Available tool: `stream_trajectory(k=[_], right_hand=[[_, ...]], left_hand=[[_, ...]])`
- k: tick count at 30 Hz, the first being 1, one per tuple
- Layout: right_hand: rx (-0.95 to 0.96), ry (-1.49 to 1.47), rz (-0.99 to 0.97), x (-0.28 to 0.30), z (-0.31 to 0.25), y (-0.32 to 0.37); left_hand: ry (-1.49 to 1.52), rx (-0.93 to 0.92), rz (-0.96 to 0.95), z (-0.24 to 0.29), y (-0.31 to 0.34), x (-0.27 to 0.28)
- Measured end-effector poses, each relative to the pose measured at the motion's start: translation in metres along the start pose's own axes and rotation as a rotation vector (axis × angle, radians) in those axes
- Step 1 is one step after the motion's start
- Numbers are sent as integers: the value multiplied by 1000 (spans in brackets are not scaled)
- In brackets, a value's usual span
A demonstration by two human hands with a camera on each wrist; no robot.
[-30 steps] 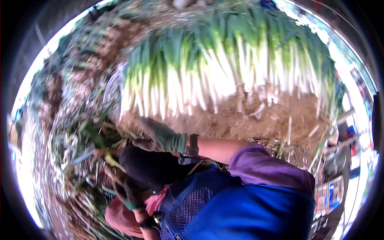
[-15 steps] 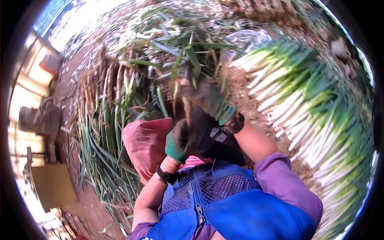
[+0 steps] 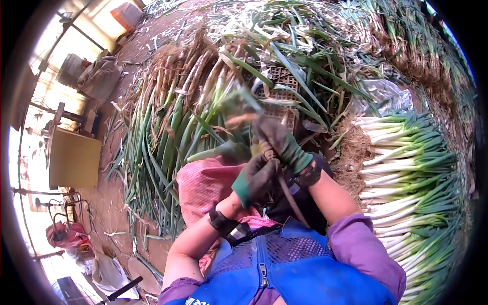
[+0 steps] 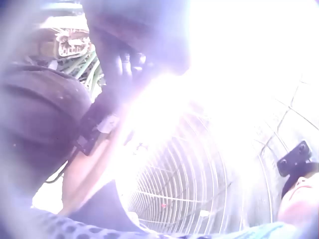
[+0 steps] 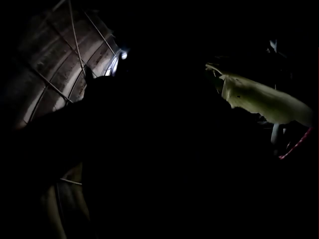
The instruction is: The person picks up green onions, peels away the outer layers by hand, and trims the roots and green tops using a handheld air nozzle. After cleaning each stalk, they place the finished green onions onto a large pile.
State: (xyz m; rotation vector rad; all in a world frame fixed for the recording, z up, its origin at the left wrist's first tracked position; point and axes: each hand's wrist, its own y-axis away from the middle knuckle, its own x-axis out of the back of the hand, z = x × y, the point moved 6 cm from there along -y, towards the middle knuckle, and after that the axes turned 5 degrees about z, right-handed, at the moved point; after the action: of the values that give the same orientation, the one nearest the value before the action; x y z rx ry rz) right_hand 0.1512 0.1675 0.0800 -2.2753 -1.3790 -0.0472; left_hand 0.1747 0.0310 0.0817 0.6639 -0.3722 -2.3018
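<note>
In the head view both gloved hands meet over the person's lap around one long green onion [image 3: 292, 200]. The left hand [image 3: 255, 180], in a dark glove with a green cuff, pinches the stalk. Just above and to the right of it, the right hand [image 3: 281, 144] curls its fingers round the same stalk. The brownish lower stalk slants down towards the vest, while blurred green leaves [image 3: 239, 104] stick out at the upper left. In the left wrist view a dark glove [image 4: 134, 35] shows against glare. The right wrist view is mostly black, with a pale leaf [image 5: 264, 99] at its right.
A heap of untrimmed green onions [image 3: 168, 127] with rooty ends lies at the left. Peeled white onions [image 3: 391, 168] stand in a row at the right beside loose soil. Behind the hands, leaves partly cover a plastic crate [image 3: 284, 79]. Pink cloth [image 3: 203, 183] covers a knee.
The head view has swung left. The right hand came from beside the white onion row to join the left hand on the stalk. Both hands have since drawn closer together on it.
</note>
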Motion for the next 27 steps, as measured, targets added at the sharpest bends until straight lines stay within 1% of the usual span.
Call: stream_trajectory(k=[1, 2, 3, 5, 6, 8, 9, 10, 11, 12, 13, 14, 15, 16, 17, 18, 20, 22, 23, 24, 26, 27], right_hand=[[-314, -207, -81, -7, 20, 6], [-398, -104, -159, -9, 37, 8], [-422, -49, -193, -8, 39, 7], [-472, 66, -259, -6, 39, 10], [-538, 10, -261, -6, 34, 11], [-526, 100, -201, -16, 52, 25], [-516, 143, -175, -19, 46, 24], [-472, 77, -242, -19, 39, 21], [-413, 197, -255, -11, 33, 14], [-355, 315, -269, -3, 28, 2], [494, 739, -195, 0, 15, -28], [529, 1354, -122, 22, 32, -65], [412, 1368, -20, 58, 26, -98], [37, 966, 153, 110, 13, -123], [-304, 487, 448, 158, -3, -134], [-444, 290, 683, 188, -8, -142], [-257, 614, 599, 208, 30, -154], [-376, 617, 315, 135, -13, -125], [-176, 528, 61, 90, 6, -110], [-486, -138, -103, 38, -7, -71], [-488, 4, -563, -32, -12, -36], [-556, -122, -540, -46, -12, -19]], left_hand=[[-83, 92, -56, -18, 3, 7], [-47, 123, -95, -30, 5, 10], [-9, 156, -136, -32, 7, 7], [178, 178, -95, -31, 5, -2], [271, 184, -80, -27, 1, -6], [24, -62, -129, -29, -13, 3], [9, -99, -149, -26, -13, 7], [-5, -137, -168, -22, -13, 11], [-18, -175, -187, -19, -13, 16], [277, 22, -186, -31, -15, 24], [569, 222, -180, -43, -14, 31], [477, 205, -122, -45, -12, 47], [548, 184, -218, -43, -6, 52], [534, 189, -173, -38, 3, 57], [520, 191, -128, -33, 11, 61], [489, 176, -112, -34, 14, 67], [424, 138, -84, -35, 14, 82], [391, 164, -118, -32, 11, 81], [378, 179, -132, -31, 8, 78], [335, 139, -173, -25, 5, 70], [213, 98, -162, -21, -6, 62], [149, 76, -157, -17, -10, 61]])
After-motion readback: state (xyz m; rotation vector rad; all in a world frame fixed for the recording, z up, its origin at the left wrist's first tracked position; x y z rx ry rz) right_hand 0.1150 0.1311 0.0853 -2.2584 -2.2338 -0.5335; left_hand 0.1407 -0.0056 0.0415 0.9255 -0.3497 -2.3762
